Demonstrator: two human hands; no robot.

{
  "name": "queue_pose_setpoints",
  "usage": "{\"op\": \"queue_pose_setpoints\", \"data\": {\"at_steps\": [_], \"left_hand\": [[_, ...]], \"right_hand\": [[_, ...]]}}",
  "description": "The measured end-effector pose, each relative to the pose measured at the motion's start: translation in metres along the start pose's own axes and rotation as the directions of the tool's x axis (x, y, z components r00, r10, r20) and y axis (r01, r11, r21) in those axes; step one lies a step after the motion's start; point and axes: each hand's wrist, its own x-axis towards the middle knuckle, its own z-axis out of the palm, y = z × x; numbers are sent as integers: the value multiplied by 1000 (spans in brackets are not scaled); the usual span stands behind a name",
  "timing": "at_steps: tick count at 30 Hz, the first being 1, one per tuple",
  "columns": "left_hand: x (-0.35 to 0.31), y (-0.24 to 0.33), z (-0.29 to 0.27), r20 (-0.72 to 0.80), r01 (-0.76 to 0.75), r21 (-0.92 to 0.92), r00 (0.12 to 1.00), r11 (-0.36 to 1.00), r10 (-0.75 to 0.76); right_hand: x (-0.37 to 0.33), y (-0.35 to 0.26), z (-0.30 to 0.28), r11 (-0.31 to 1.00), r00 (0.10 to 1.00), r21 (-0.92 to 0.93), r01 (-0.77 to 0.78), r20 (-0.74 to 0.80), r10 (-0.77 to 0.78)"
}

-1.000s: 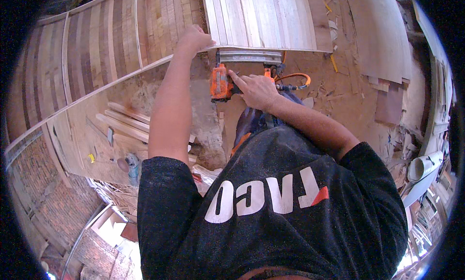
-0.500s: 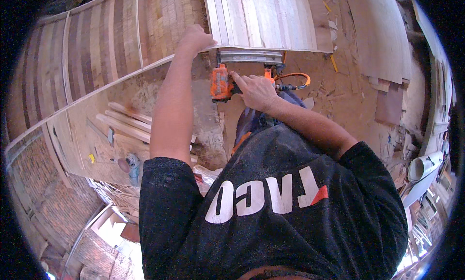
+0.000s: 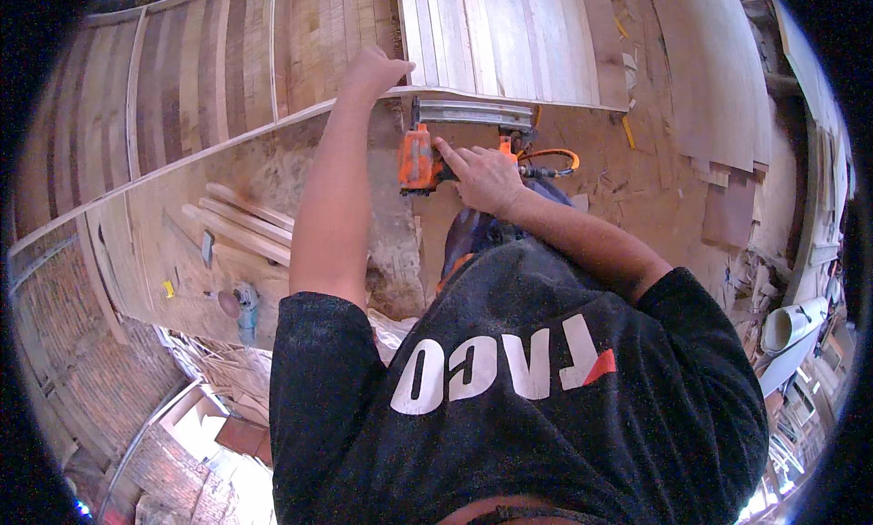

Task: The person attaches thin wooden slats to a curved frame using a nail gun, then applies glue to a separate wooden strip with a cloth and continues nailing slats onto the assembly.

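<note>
- Head view, against a second ago: small changes only. Whole scene sits slightly shifted in the picture; bit more gap now between the grey magazine (image 3: 473, 113) and the front edge of the pale sheet (image 3: 505, 43), magazine slightly tilted.
- Left hand (image 3: 373, 75): over the rim of the slatted panel (image 3: 205, 84), right at the pale sheet's near-left corner, a touch farther in than before. Fingers bunched; can't tell if they're clamped on anything.
- Right hand (image 3: 491, 178): fingers clamped round the nail gun (image 3: 416, 160) as before, index stretched toward its orange head. Undersides hidden.
- Nail gun: just below the pale sheet's edge, in front of the body, magazine side toward the sheet. Orange hose (image 3: 566, 160) loops off its right end.
- Edges: slatted panel's pale rim runs from lower left up to the left wrist.
- Room: widest on the right, brown floor (image 3: 627, 193) with scraps between the hose and the big sheets (image 3: 714, 80).
- Left is tighter: wooden sticks (image 3: 238, 227) reach the left forearm in view; teal power tool (image 3: 247, 316) near them.
</note>
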Motion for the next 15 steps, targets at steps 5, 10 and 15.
{"op": "queue_pose_setpoints", "data": {"at_steps": [5,10,15], "left_hand": [[1,2,2,22,44,109,999,993,-46],[1,1,7,-25,66,132,998,989,-63],[2,4,9,-49,77,132,996,988,-71]], "right_hand": [[2,2,2,998,991,-3,60,-118,-60],[2,-1,-4,999,997,8,44,-70,-44],[2,1,0,1000,999,3,-1,-34,1]]}}
